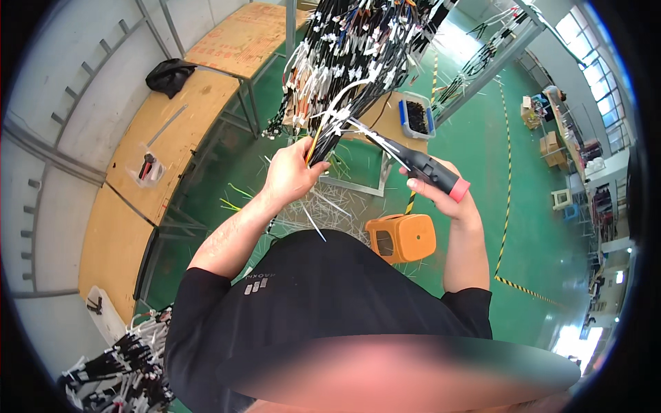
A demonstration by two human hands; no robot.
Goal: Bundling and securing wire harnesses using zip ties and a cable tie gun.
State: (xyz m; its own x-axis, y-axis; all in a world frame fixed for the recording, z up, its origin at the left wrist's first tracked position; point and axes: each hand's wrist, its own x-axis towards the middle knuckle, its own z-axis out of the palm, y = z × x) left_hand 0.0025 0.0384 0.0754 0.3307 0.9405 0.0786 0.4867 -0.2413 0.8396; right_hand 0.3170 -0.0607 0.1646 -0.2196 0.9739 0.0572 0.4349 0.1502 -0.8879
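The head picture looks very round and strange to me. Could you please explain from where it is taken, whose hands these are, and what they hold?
There is no robot here, only a person with two bare hands. The picture comes from a wide camera worn on the head and looking down, so straight edges bend near the rim. The left hand grips part of a large bundle of cables. The right hand holds a black tool with a red end; its narrow tip points at the cables. On the wooden tables at the left lie a black bag and a clear box. An orange stool stands on the green floor.
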